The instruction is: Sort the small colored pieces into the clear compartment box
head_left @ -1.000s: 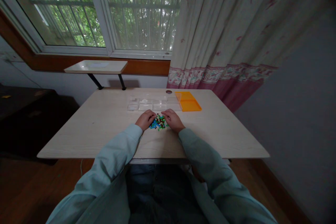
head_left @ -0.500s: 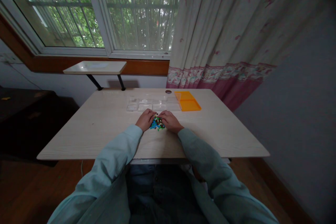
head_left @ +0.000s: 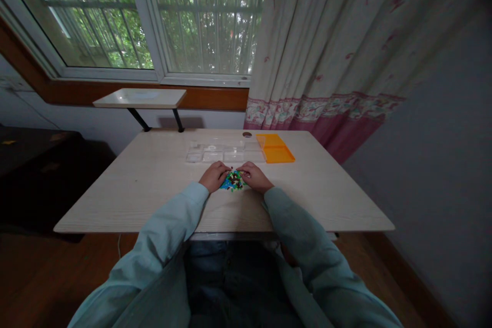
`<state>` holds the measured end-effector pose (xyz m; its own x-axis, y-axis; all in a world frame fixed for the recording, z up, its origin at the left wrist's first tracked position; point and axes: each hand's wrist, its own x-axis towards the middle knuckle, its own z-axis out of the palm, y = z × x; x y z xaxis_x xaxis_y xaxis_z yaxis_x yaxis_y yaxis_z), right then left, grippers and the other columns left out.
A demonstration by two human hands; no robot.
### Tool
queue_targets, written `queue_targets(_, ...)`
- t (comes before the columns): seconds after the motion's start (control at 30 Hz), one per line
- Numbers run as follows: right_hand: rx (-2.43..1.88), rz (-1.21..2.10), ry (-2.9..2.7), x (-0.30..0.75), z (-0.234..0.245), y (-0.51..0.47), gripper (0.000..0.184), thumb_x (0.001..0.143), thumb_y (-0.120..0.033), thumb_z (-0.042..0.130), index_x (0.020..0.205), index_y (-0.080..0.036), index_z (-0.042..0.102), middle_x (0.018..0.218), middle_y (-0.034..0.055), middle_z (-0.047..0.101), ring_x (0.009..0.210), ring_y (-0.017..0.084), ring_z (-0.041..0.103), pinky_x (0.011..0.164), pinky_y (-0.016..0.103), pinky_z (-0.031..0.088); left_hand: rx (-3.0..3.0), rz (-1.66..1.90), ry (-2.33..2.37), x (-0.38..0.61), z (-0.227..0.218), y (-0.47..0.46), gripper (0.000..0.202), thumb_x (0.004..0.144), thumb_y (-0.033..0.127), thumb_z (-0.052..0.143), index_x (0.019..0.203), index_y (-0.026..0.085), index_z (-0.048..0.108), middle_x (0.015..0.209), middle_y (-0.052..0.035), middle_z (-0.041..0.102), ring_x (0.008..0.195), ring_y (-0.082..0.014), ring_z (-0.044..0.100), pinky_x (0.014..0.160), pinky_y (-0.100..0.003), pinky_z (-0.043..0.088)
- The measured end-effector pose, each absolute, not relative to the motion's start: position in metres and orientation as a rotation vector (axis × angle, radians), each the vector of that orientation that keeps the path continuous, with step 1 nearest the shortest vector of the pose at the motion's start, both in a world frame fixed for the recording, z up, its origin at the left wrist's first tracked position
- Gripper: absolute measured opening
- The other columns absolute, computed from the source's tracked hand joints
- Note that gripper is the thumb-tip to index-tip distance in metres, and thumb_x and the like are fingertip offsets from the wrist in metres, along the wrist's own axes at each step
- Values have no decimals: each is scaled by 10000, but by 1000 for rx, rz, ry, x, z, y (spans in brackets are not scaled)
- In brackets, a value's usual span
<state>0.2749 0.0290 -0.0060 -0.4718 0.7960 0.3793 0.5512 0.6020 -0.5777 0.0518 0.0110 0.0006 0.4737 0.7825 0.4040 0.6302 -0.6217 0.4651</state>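
Both hands corral a pile of small coloured beads (head_left: 232,181) at the middle of the worktop (head_left: 154,184), about midway between its near and far edges. The left hand (head_left: 213,176) cups the pile from the left and the right hand (head_left: 254,176) from the right. The fingers of each hand are curled and held close together, and their tips nearly meet on the far side of the pile. Whether any bead is pinched between them cannot be told.

A clear divided box (head_left: 221,152) lies just beyond the hands toward the far edge. An orange lid (head_left: 274,147) lies beside it on the right, and a small dark disc (head_left: 247,134) lies at the far edge.

To gather well, the outer edges of the hands probably need to stay flat on the worktop so that no bead slips underneath. The sweep should be slow and inward, with no gap left between the fingers, since such light pieces are likely to skitter or roll.

Compared with one second ago, the hands stand closer together and the beads form a tighter heap. The box, lid and disc lie where they did.
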Motion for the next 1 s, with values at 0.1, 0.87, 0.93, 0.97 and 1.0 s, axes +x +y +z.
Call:
queue_targets(0.1, -1052, 518, -2189, 276, -6, 30, 319, 733, -65, 563, 977, -185, 731, 910, 54, 630, 873, 165, 575, 798, 289, 477, 2454, 892, 1202, 51, 0, 12, 303, 938, 283, 429, 1080, 190, 680, 976, -94, 604, 977, -204, 560, 920, -372, 466)
queue_targets(0.87, -979, 497, -2188, 273, -6, 27, 245, 899, -336, 561, 997, -180, 722, 873, 65, 643, 866, 173, 578, 804, 291, 461, 2452, 854, 1133, 49, 1, 10, 239, 883, 358, 573, 1013, 184, 674, 923, -68, 606, 902, -184, 574, 834, -312, 470)
queue_targets(0.93, -944, 500, -2219, 273, -6, 26, 273, 867, -375, 609, 1023, -180, 720, 895, 70, 637, 884, 181, 576, 813, 289, 460, 2429, 872, 1148, 49, 0, 11, 223, 892, 346, 562, 993, 183, 675, 917, -67, 603, 903, -180, 574, 828, -304, 469)
queue_targets(0.97, -943, 503, -2227, 273, -6, 25, 273, 858, -379, 622, 1017, -182, 723, 894, 70, 634, 883, 181, 575, 810, 286, 460, 2419, 885, 1153, 49, 0, 11, 218, 895, 341, 557, 985, 182, 675, 911, -66, 602, 905, -180, 573, 828, -302, 469)
queue_targets(1.0, -952, 508, -2227, 273, -6, 25, 258, 857, -375, 624, 998, -185, 728, 883, 67, 633, 875, 179, 573, 803, 283, 460, 2411, 900, 1156, 49, 0, 11, 213, 897, 338, 555, 978, 182, 676, 906, -64, 600, 906, -180, 572, 830, -302, 468)
